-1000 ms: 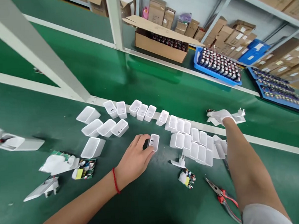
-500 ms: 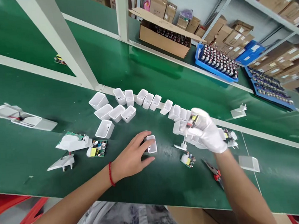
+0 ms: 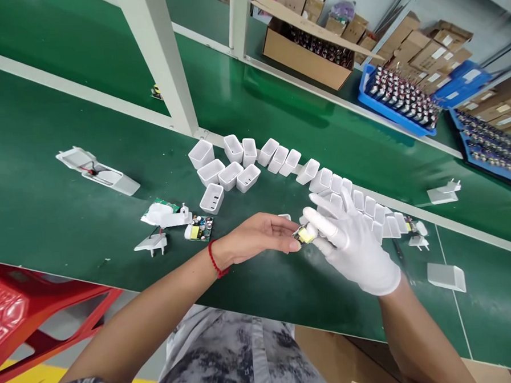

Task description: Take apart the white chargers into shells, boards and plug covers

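A small circuit board (image 3: pixel 304 235) with a yellow transformer is held up between my two hands, over the green bench. My bare left hand (image 3: pixel 264 235) pinches its left side between thumb and fingers. My right hand (image 3: pixel 355 246), in a white glove, has its thumb and a finger on the board's right side, while its other fingers are spread. Just behind my left fingers, the rim of a white plastic case (image 3: pixel 285 217) shows; the rest is hidden. Another circuit board (image 3: pixel 200 228) lies left of my left hand, beside a white plug piece (image 3: pixel 176 217).
White open cases (image 3: pixel 226 176) stand in a curved row along the bench's back rail, partly behind my right hand. An opened white adapter (image 3: pixel 100 172) lies at left. A single white case (image 3: pixel 446 277) lies at right. A red stool (image 3: pixel 13 301) stands at lower left.
My right hand has come left and down with the circuit board. My left hand has left the white case and closed on the board. The view has shifted.
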The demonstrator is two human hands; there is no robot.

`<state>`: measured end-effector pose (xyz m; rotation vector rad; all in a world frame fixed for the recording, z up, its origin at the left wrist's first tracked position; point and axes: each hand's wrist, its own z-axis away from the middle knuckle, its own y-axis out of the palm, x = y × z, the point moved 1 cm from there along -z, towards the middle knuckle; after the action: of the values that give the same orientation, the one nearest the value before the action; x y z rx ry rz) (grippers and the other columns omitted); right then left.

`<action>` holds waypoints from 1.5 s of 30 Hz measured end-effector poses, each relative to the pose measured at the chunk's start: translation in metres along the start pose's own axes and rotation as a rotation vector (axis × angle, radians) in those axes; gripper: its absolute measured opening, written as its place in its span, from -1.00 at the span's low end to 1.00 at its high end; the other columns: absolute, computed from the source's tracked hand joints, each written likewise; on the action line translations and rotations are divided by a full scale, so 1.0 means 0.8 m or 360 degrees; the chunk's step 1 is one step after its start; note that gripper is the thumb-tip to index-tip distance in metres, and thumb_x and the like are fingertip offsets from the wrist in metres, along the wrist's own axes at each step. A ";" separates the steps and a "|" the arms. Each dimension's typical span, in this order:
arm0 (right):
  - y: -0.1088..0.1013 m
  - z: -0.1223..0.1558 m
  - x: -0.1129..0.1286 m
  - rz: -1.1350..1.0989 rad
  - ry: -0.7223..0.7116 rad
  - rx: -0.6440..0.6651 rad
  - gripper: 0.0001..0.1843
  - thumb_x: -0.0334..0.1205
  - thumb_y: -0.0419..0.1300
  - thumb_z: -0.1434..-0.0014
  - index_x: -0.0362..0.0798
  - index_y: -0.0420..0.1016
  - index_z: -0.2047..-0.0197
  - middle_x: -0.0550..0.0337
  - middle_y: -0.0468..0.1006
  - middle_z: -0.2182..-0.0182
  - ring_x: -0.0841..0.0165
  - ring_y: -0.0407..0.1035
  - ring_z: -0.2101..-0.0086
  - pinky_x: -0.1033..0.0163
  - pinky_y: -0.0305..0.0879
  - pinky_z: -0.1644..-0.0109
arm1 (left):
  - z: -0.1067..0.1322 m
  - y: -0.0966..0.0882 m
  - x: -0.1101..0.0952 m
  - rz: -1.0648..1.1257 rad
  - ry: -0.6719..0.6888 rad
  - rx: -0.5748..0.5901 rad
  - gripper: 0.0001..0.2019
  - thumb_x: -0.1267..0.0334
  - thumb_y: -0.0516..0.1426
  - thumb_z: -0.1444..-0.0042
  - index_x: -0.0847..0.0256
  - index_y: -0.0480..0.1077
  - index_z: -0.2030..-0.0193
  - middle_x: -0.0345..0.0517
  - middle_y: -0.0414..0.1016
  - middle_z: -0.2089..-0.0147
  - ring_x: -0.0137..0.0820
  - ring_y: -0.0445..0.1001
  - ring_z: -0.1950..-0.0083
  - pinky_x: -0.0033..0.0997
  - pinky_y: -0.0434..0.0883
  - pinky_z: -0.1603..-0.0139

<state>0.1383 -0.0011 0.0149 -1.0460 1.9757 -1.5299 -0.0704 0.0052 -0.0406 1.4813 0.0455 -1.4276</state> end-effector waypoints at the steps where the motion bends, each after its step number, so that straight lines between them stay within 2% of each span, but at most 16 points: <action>1: -0.004 0.004 0.005 0.0004 0.0082 0.0021 -0.18 -0.40 0.21 -0.16 0.19 -0.02 -0.40 0.12 0.53 -0.07 0.02 0.19 -0.25 -0.46 -0.10 -0.31 | 0.000 -0.001 0.002 0.0038 0.0026 -0.0002 -0.57 0.30 0.42 0.18 0.29 0.55 0.10 -0.06 0.57 0.21 -0.43 0.50 0.17 -0.41 0.43 0.10; 3: -0.013 0.017 0.021 -0.0054 0.0365 -0.0090 -0.18 -0.34 0.31 -0.09 0.23 0.11 -0.35 0.09 0.39 -0.20 -0.06 0.18 -0.25 -0.43 -0.01 -0.29 | 0.001 -0.001 0.006 0.0051 0.0097 -0.0026 -0.52 0.37 0.42 0.22 0.25 0.54 0.06 -0.07 0.56 0.17 -0.42 0.50 0.14 -0.40 0.45 0.08; 4: -0.017 0.025 0.030 -0.0146 0.0571 -0.0250 -0.18 -0.32 0.33 -0.06 0.24 0.16 -0.33 0.08 0.37 -0.22 -0.05 0.22 -0.22 -0.38 0.07 -0.28 | 0.002 0.001 0.007 0.0007 0.0142 -0.0047 -0.50 0.39 0.41 0.22 0.25 0.53 0.04 -0.07 0.56 0.15 -0.41 0.50 0.13 -0.37 0.46 0.07; 6: -0.016 0.042 0.050 -0.0512 0.1028 -0.0600 -0.20 -0.25 0.34 -0.08 0.23 0.16 -0.34 0.07 0.44 -0.14 0.04 0.37 -0.09 -0.23 0.27 -0.20 | 0.005 0.007 0.008 -0.0215 0.0274 -0.0136 -0.45 0.38 0.40 0.20 0.26 0.49 -0.02 -0.03 0.54 0.08 -0.36 0.51 0.11 -0.29 0.48 0.04; 7: -0.010 0.049 0.059 -0.0774 0.1217 -0.0680 -0.21 -0.22 0.33 -0.10 0.21 0.14 -0.35 0.06 0.49 -0.08 0.09 0.43 -0.03 -0.16 0.35 -0.15 | 0.007 0.011 0.008 -0.0403 0.0349 -0.0201 -0.41 0.36 0.40 0.20 0.26 0.47 -0.06 -0.02 0.52 0.05 -0.34 0.51 0.11 -0.25 0.49 0.02; 8: -0.002 0.054 0.066 -0.1038 0.1356 -0.0707 -0.21 -0.19 0.32 -0.11 0.19 0.11 -0.36 0.06 0.53 -0.03 0.12 0.46 0.02 -0.10 0.42 -0.09 | 0.009 0.016 0.009 -0.0627 0.0425 -0.0271 -0.38 0.34 0.41 0.19 0.25 0.44 -0.10 -0.01 0.51 0.02 -0.32 0.50 0.11 -0.21 0.49 -0.01; 10: 0.019 0.058 0.075 -0.1452 0.1456 -0.0686 -0.19 -0.15 0.33 -0.10 0.18 0.10 -0.36 0.08 0.56 0.01 0.17 0.50 0.06 -0.01 0.47 -0.03 | 0.014 0.026 0.011 -0.1082 0.0543 -0.0376 -0.35 0.29 0.40 0.14 0.23 0.39 -0.16 0.02 0.48 -0.03 -0.25 0.50 0.05 -0.13 0.48 -0.07; 13: 0.044 0.055 0.073 -0.1698 0.1452 -0.0758 -0.14 -0.13 0.37 -0.06 0.19 0.09 -0.37 0.08 0.58 0.03 0.21 0.51 0.09 0.04 0.48 0.00 | 0.021 0.038 0.018 -0.1517 0.0643 -0.0422 -0.35 0.25 0.35 0.00 0.16 0.29 -0.24 0.02 0.45 -0.12 -0.16 0.42 -0.14 -0.06 0.41 -0.20; 16: 0.054 0.054 0.063 -0.1832 0.1380 -0.0701 -0.06 -0.04 0.40 -0.02 0.21 0.05 -0.38 0.03 0.56 -0.02 0.14 0.51 0.07 0.01 0.50 0.05 | 0.027 0.039 0.020 -0.1682 0.0661 -0.0398 -0.25 0.23 0.32 -0.07 0.10 0.09 -0.35 0.00 0.45 -0.15 -0.17 0.38 -0.21 -0.11 0.43 -0.18; 18: 0.055 0.056 0.053 -0.1875 0.1313 -0.0720 -0.02 -0.01 0.42 0.03 0.27 0.04 -0.37 0.04 0.52 -0.08 0.10 0.49 0.03 -0.06 0.50 0.05 | 0.028 0.031 0.019 -0.1805 0.0667 -0.0381 -0.10 0.14 0.35 -0.01 0.12 -0.04 -0.40 0.03 0.43 -0.18 -0.13 0.36 -0.23 -0.09 0.44 -0.16; 21: 0.057 0.056 0.036 -0.1790 0.1269 -0.0813 0.04 -0.03 0.41 0.00 0.35 -0.10 -0.40 0.07 0.48 -0.12 0.09 0.44 -0.04 -0.16 0.44 -0.02 | 0.019 0.005 0.019 -0.2044 0.0679 -0.0556 0.06 -0.06 0.40 0.16 0.27 -0.02 -0.38 0.23 0.26 -0.31 0.07 0.23 -0.30 0.12 0.32 -0.25; 23: 0.062 0.053 0.025 -0.1713 0.1245 -0.0791 0.08 -0.02 0.40 -0.01 0.38 -0.20 -0.41 0.08 0.46 -0.14 0.09 0.39 -0.10 -0.18 0.41 -0.06 | 0.008 -0.016 0.024 -0.2134 0.0624 -0.0619 -0.02 -0.03 0.40 0.14 0.32 0.07 -0.34 0.28 0.20 -0.33 0.12 0.18 -0.32 0.20 0.28 -0.27; 28: 0.083 0.038 0.011 -0.1838 0.1095 -0.0539 0.07 -0.03 0.41 0.00 0.48 -0.19 -0.38 0.20 0.42 -0.18 0.16 0.38 -0.12 -0.13 0.43 -0.08 | -0.015 -0.046 0.041 -0.2013 0.0609 -0.0360 -0.40 0.20 0.31 -0.07 0.25 0.23 -0.22 0.10 0.43 -0.15 -0.10 0.29 -0.25 -0.03 0.38 -0.23; 32: 0.094 0.034 0.013 -0.1964 0.1080 -0.0442 0.04 -0.13 0.42 -0.01 0.47 -0.12 -0.38 0.24 0.41 -0.20 0.18 0.34 -0.16 -0.19 0.25 -0.26 | -0.017 -0.049 0.041 -0.1986 0.0645 -0.0335 -0.42 0.21 0.28 -0.09 0.21 0.24 -0.23 0.05 0.45 -0.13 -0.11 0.32 -0.23 -0.04 0.38 -0.22; 37: 0.095 0.034 0.013 -0.1935 0.1094 -0.0406 0.03 -0.17 0.41 -0.02 0.45 -0.11 -0.38 0.23 0.40 -0.21 0.15 0.29 -0.20 -0.27 0.09 -0.34 | -0.018 -0.052 0.043 -0.1976 0.0681 -0.0332 -0.44 0.18 0.28 -0.09 0.22 0.26 -0.21 0.04 0.48 -0.09 -0.12 0.33 -0.20 -0.07 0.40 -0.20; 45: 0.096 0.034 0.017 -0.1817 0.1160 -0.0388 -0.02 -0.25 0.42 -0.02 0.49 -0.01 -0.34 0.29 0.44 -0.16 0.18 0.32 -0.17 -0.26 0.22 -0.27 | -0.017 -0.054 0.045 -0.1974 0.0730 -0.0324 -0.45 0.21 0.27 -0.12 0.21 0.24 -0.23 0.03 0.48 -0.11 -0.14 0.32 -0.20 -0.08 0.39 -0.21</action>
<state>0.1266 -0.0206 -0.0645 -2.2015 2.1160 -2.5521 -0.0776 0.0135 -0.0975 1.6115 1.5670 -1.8435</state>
